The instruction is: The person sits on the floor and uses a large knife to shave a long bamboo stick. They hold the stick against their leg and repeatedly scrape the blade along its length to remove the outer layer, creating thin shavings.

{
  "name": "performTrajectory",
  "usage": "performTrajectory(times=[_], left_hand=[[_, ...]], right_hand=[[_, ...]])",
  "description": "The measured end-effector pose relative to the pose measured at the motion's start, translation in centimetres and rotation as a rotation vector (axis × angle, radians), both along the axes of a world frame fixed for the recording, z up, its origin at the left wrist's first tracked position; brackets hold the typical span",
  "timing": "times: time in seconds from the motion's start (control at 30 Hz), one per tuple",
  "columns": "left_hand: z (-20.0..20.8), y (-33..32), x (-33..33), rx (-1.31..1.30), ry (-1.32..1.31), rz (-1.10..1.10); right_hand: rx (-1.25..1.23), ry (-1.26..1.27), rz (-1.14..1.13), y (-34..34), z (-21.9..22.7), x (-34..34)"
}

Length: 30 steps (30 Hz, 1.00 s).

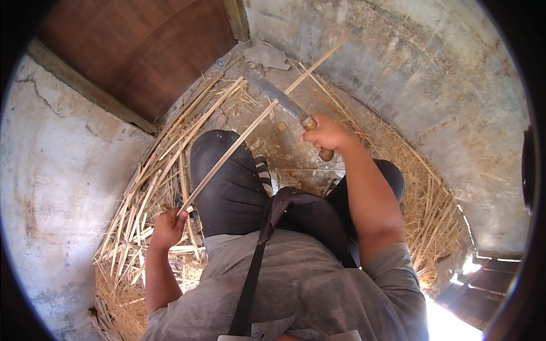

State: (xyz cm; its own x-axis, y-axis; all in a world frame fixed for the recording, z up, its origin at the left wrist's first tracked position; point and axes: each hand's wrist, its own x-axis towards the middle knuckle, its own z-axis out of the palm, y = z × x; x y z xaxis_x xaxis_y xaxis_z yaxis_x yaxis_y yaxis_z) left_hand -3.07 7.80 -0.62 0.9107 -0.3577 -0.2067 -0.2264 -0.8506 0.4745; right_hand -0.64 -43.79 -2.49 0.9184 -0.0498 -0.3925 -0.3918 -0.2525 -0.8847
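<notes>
My left hand point(168, 228) is closed on the near end of a long pale bamboo strip point(236, 143). The strip slants up and away to the right, past my left knee, toward the far wall. My right hand point(328, 134) grips the wooden handle of a machete point(266, 88), whose broad dark blade points to the far left. Blade and strip cross a little beyond my knees; the blade looks to be against the strip there. The strip's far part emerges on the other side of the blade.
Loose bamboo strips point(152, 176) lie piled on my left. Thin shavings point(429, 230) heap along the right wall point(449, 96). A brown door panel point(142, 51) stands at the far left. A dark bag point(310, 216) with a strap rests on my lap, between my bent knees.
</notes>
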Motion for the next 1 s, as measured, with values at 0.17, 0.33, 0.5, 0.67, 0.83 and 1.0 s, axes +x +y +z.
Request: performTrajectory(times=[0.17, 0.33, 0.5, 0.67, 0.83, 1.0], left_hand=[[-0.8, -0.5, -0.5, -0.06, -0.029, 0.017], [-0.8, -1.3, -0.2, -0.083, 0.037, 0.039], [-1.2, -0.8, -0.4, -0.124, 0.063, 0.044], [-0.4, -0.9, -0.1, -0.148, 0.114, 0.047], [-1.2, -1.0, -0.3, -0.171, 0.13, 0.06], [-1.8, -0.8, 0.1, -0.272, 0.262, 0.081]], right_hand=[[-0.394, -0.199, -0.033, -0.4, 0.4, 0.5], [-0.382, -0.21, -0.055, -1.0, 0.3, 0.6], [-0.424, -0.229, -0.26, -1.9, 1.0, 0.8], [-0.221, -0.008, -0.004, 0.0, 1.4, 0.4], [-0.055, -0.043, -0.025, -1.4, 1.6, 0.3], [-0.284, -0.268, -0.267, -1.4, 1.2, 0.5]])
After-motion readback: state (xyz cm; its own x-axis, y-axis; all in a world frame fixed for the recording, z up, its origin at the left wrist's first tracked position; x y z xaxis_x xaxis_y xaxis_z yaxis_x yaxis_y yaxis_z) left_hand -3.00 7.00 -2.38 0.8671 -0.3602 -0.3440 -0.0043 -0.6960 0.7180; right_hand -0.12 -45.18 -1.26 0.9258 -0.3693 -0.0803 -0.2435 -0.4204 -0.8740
